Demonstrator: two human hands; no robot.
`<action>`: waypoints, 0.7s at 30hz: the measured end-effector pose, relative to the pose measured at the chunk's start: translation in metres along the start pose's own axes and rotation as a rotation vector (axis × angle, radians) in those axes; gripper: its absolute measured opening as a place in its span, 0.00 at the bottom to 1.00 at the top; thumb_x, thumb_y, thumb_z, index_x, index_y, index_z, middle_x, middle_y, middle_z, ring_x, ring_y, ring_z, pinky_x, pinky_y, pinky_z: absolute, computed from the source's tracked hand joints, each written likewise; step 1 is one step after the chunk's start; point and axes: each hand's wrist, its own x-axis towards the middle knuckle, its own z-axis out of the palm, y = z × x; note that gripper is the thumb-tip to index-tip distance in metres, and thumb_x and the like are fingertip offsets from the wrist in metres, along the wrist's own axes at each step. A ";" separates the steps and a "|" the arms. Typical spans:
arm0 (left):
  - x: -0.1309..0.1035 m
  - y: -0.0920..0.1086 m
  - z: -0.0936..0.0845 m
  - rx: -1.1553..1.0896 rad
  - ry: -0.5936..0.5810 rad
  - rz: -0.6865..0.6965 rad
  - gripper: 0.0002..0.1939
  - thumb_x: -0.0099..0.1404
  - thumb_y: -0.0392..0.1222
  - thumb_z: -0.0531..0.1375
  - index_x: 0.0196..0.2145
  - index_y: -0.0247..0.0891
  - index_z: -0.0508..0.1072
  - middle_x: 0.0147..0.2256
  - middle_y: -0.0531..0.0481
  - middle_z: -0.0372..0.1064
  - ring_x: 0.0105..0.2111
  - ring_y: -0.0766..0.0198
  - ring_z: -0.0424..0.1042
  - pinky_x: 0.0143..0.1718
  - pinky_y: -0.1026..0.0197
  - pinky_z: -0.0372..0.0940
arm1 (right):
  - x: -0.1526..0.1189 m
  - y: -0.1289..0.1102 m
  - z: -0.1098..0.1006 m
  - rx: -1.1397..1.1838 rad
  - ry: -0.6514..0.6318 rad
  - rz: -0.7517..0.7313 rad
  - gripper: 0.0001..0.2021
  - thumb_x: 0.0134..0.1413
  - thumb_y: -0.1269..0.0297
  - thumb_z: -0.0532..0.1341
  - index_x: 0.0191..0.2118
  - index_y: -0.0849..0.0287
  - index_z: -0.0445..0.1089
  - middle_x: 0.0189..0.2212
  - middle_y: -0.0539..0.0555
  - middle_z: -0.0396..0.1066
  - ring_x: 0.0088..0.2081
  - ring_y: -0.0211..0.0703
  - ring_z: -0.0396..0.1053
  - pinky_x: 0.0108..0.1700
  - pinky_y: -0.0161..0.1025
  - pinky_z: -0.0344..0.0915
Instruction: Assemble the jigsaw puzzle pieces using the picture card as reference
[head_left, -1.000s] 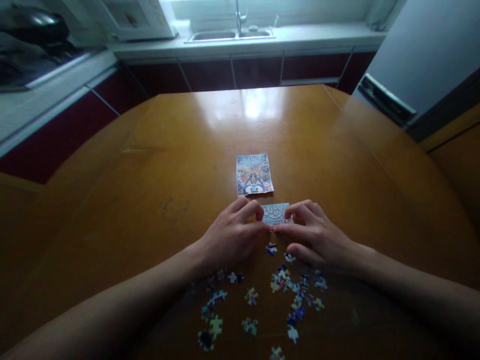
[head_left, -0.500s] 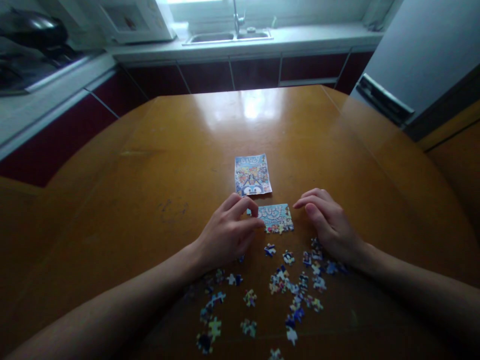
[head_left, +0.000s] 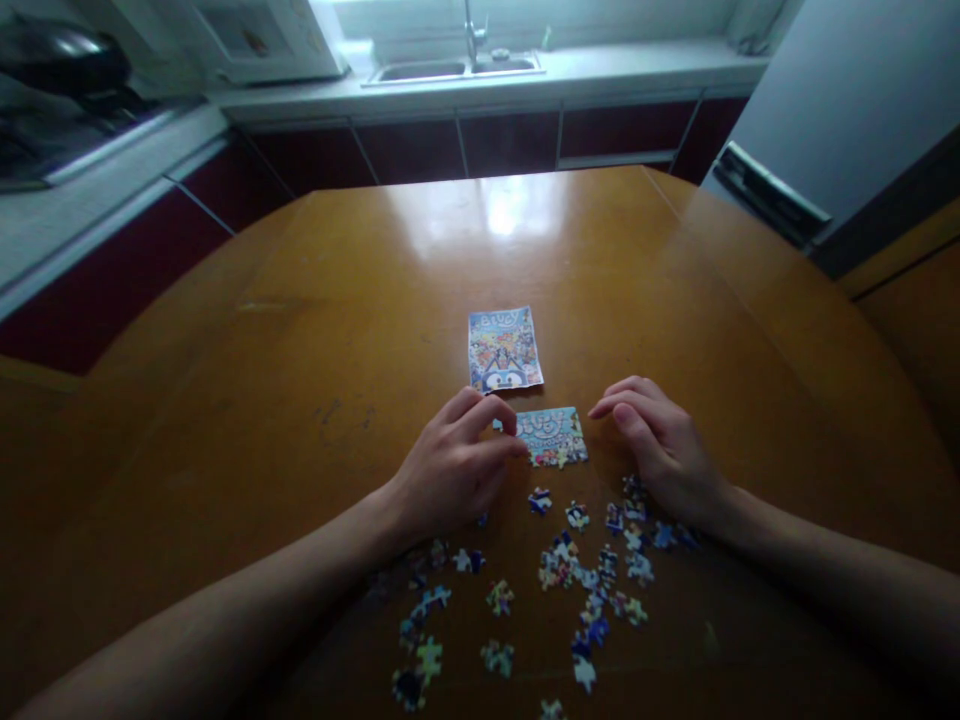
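A partly assembled jigsaw puzzle lies on the table, its top section showing pale blue with lettering. My left hand rests over its left end, with index finger and thumb curled close together at the puzzle's edge. Whatever is between those fingertips is hidden. Just right of the puzzle, my right hand lies with loosely bent fingers and the thumb apart, holding nothing. Nearer to me are scattered loose jigsaw pieces, several of them touching or overlapping. Beyond the puzzle lies a creased picture sheet with matching lettering.
The wooden table has a rounded edge. Behind it run a counter with a sink and faucet, and dark red cabinets. A dark pan sits on the stove at left; a refrigerator stands at right.
The camera view has shifted very slightly. My right hand has moved a touch to the right; my left hand and the puzzle look the same.
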 end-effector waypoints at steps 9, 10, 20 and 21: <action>-0.003 -0.001 0.001 -0.023 -0.052 0.031 0.11 0.63 0.31 0.59 0.41 0.42 0.76 0.42 0.47 0.68 0.41 0.58 0.62 0.42 0.53 0.65 | -0.003 -0.004 -0.001 -0.014 -0.027 -0.001 0.14 0.69 0.63 0.51 0.39 0.56 0.74 0.39 0.56 0.67 0.45 0.47 0.66 0.46 0.48 0.63; -0.003 -0.001 0.001 -0.027 -0.056 0.034 0.11 0.64 0.31 0.59 0.42 0.42 0.76 0.43 0.46 0.67 0.41 0.57 0.62 0.42 0.53 0.65 | -0.003 -0.004 -0.001 -0.015 -0.034 -0.002 0.14 0.69 0.63 0.52 0.39 0.57 0.75 0.39 0.56 0.67 0.45 0.47 0.66 0.46 0.48 0.63; 0.000 0.001 -0.001 0.001 -0.141 0.063 0.15 0.63 0.35 0.59 0.48 0.43 0.74 0.44 0.46 0.68 0.41 0.56 0.63 0.43 0.53 0.65 | -0.004 -0.004 -0.002 -0.013 -0.072 -0.007 0.14 0.68 0.64 0.51 0.38 0.55 0.74 0.39 0.56 0.68 0.44 0.48 0.66 0.44 0.48 0.65; 0.000 0.002 -0.001 0.001 -0.148 0.069 0.16 0.63 0.35 0.59 0.49 0.43 0.74 0.43 0.46 0.67 0.41 0.56 0.63 0.43 0.53 0.65 | -0.004 -0.004 -0.002 -0.010 -0.076 -0.005 0.14 0.68 0.64 0.52 0.39 0.55 0.74 0.39 0.56 0.68 0.44 0.48 0.66 0.44 0.48 0.65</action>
